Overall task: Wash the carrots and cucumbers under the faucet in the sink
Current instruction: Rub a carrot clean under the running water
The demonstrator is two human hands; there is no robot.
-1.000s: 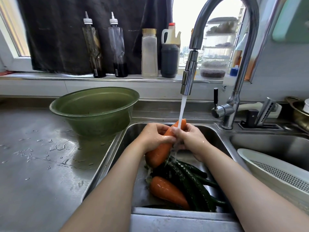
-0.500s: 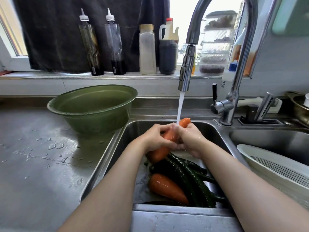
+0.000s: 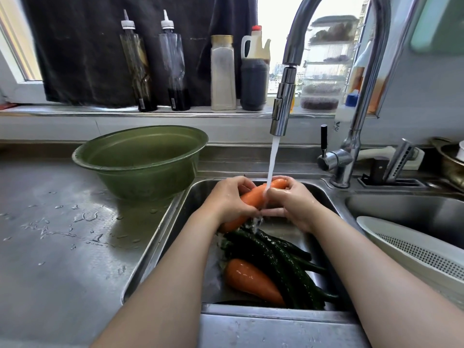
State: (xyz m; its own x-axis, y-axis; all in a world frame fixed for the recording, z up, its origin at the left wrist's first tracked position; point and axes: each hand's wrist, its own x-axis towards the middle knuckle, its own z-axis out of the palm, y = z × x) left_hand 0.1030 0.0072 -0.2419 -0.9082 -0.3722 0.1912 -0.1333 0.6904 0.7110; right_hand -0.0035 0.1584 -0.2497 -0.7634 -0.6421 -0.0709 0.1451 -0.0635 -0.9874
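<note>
Both the left hand [image 3: 227,200] and right hand [image 3: 292,200] clasp one carrot [image 3: 253,197]; its tip has slid past the stream [image 3: 273,156], so rinsing reaches mid-length.

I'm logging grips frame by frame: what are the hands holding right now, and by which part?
One carrot, held by both hands. The left hand wraps its middle and lower part; the right hand grips near its upper, far end.
</note>
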